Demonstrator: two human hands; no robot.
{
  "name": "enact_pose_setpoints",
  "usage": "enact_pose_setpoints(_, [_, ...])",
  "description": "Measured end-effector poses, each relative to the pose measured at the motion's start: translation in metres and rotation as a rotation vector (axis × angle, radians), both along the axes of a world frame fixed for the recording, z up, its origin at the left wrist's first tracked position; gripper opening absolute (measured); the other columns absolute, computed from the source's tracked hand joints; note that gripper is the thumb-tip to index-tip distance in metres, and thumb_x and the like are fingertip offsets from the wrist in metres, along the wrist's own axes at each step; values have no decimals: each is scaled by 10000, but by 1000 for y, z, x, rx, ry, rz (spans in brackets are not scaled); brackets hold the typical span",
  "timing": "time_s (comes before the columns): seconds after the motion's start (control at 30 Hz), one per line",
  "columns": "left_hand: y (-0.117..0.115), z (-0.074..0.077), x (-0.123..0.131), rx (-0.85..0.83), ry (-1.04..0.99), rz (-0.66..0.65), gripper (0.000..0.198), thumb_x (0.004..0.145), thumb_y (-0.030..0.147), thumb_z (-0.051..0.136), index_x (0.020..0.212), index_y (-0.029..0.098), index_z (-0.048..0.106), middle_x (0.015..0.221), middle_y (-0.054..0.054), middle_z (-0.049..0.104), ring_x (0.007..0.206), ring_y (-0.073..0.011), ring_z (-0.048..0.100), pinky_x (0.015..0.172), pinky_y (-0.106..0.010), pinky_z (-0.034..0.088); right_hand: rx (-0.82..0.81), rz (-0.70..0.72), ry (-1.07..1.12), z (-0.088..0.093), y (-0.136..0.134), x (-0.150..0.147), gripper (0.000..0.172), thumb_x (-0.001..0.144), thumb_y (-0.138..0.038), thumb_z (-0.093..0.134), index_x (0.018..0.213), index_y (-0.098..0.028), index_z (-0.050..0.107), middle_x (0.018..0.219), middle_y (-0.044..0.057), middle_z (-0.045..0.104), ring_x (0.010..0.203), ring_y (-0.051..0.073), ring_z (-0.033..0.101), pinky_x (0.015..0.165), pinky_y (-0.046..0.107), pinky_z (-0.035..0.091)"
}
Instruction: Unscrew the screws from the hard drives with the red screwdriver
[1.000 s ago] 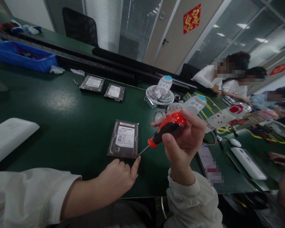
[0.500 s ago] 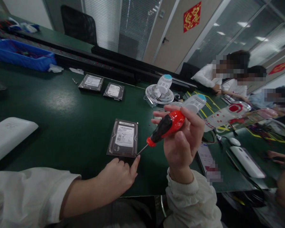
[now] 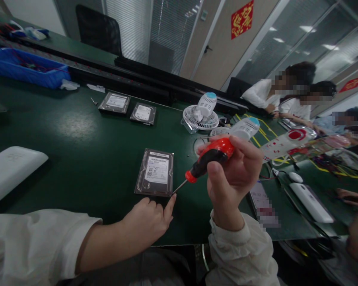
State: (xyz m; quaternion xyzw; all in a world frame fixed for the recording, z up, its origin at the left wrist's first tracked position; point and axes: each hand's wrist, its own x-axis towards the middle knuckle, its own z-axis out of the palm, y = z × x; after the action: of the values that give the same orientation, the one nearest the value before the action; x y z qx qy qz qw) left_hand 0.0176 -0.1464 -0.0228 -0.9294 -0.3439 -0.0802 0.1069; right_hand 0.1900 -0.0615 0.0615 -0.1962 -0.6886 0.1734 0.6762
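Observation:
A hard drive lies label up on the green table in front of me. My right hand is closed around the red and black handle of a screwdriver. Its shaft slants down to the drive's near right corner, the thumb pressed along the handle. My left hand sits at the drive's near edge. Its index finger reaches to that corner beside the screwdriver tip, and the other fingers are curled in. Whatever those curled fingers may hold is hidden. What the tip rests in is too small to make out.
Two more hard drives lie further back, near a blue bin. White fan parts stand at the back right. A white casing is at left, a phone at right. Other people sit along the right side.
My right hand has turned about the screwdriver: its fingers have gone from spread to curled over the handle, with the thumb against it. My left hand and the drive have stayed put.

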Motion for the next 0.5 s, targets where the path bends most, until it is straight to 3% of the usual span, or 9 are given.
enact_pose_setpoints(0.1, [0,-1,0,-5,10,-9,536,971,313,670,1427,37,615,605,-28,677,527,-189,657,500,-347,344,72,-82,17,0,1,1,464,780,-308,836,1213,-325,670,1078,48,627,957,224,668,712,377,640])
enact_pose_setpoints(0.17, [0,-1,-1,-3,16,-8,542,960,304,684,1429,41,614,604,-24,674,522,-187,654,495,-344,336,17,-12,-1,0,-1,0,397,878,-356,725,1264,-318,643,1203,67,644,1043,252,691,773,428,651])
enact_pose_setpoints(0.27, [1,-1,-1,3,15,-3,541,954,311,691,1421,46,623,598,-24,672,514,-182,650,494,-339,329,-64,105,-13,1,-3,0,376,966,-258,553,1337,-289,606,1324,85,667,1073,261,729,833,482,648])
enact_pose_setpoints(0.43, [2,-1,0,11,-3,3,521,963,339,679,1396,51,649,582,-26,668,515,-180,655,501,-335,324,103,-84,21,1,0,3,441,784,-219,783,1209,-313,710,1022,41,663,931,220,648,652,357,580])
enact_pose_setpoints(0.5, [2,0,0,17,-9,3,518,954,333,690,1388,53,656,581,-25,668,515,-181,655,501,-335,321,107,-80,4,1,1,4,408,819,-300,761,1224,-316,708,1041,51,657,957,233,631,649,366,576])
